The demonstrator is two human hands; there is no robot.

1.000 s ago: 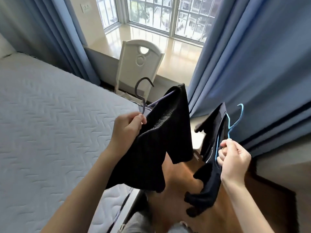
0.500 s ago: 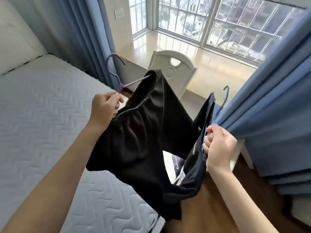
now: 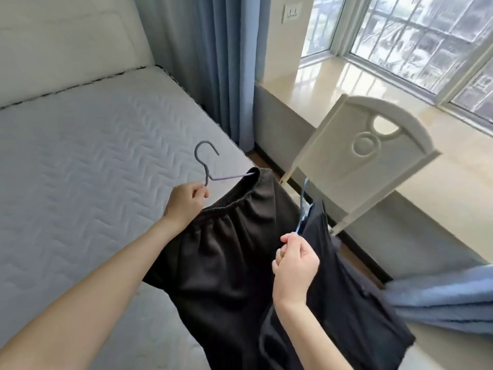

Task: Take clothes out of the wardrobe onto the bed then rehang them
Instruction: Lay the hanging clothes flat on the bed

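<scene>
My left hand [image 3: 186, 204] grips the neck of a purple hanger [image 3: 206, 166] that carries black shorts with an elastic waistband [image 3: 229, 249]. The shorts hang over the right edge of the white quilted bed [image 3: 88, 182]. My right hand [image 3: 296, 265] pinches a light blue hanger [image 3: 302, 206] that holds a second dark garment [image 3: 344, 297], which hangs beside the bed over the floor. The wardrobe is out of view.
A cream chair back [image 3: 360, 166] stands just beyond the garments, in front of a window ledge [image 3: 333, 89]. Blue curtains [image 3: 221, 62] hang at the bed's far corner, and more curtain [image 3: 442, 300] lies at the right. A padded headboard [image 3: 66, 49] is at the far left.
Both hands have swung left with their hangers. The black shorts now hang over the bed's edge, and the view has turned toward the mattress and headboard.
</scene>
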